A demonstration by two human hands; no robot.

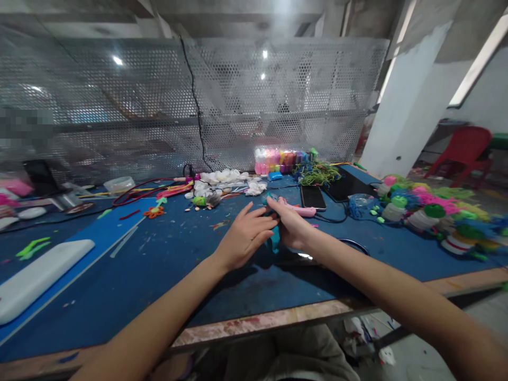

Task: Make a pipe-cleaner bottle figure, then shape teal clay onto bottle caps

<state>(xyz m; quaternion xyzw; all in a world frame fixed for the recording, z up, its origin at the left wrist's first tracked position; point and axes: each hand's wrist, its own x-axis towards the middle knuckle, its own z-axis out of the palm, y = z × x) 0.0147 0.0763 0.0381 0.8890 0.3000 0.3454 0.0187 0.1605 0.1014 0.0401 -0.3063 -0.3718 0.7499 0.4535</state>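
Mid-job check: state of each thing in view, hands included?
Left hand: fingers partly bent, at the teal piece.
Right hand: at the teal piece, grip partly hidden.
Teal piece: between the hands, partly covered.
Pink tool: partly behind the right hand.
Phone: flat, screen dark.
Black slab: flat, surface dark.
White oblong case: lying flat.
Red chair: upright.

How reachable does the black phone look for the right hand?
Probably yes: the phone lies beyond the right hand, though a pink tool lies partly between and a teal piece occupies it.
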